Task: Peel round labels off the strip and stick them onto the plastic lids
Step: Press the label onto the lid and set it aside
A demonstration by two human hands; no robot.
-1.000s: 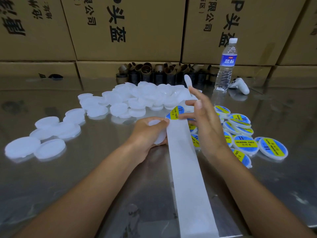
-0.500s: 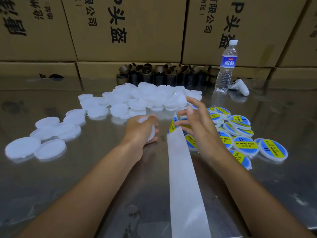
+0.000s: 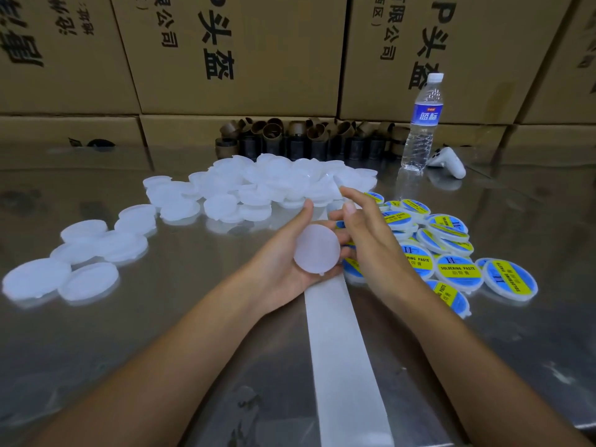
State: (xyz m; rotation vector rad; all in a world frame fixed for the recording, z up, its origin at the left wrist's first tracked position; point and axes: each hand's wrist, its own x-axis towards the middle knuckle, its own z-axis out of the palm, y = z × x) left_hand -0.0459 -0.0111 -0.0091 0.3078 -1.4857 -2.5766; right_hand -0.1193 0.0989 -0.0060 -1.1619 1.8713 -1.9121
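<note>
Head view: left hand (image 3: 283, 269) gripped one blank lid (image 3: 316, 250) above the strip (image 3: 342, 350) at its far end; right hand (image 3: 367, 246) stood just beside, grip indeterminate; step judged pre-sticking, next move requiring a peeled label centred and pressed onto that lid.

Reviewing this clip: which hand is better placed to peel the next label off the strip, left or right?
Right, probably. The right hand is at the far end of the strip, where a label would be peeled. The left hand grips a blank lid and is occupied presenting it.
</note>
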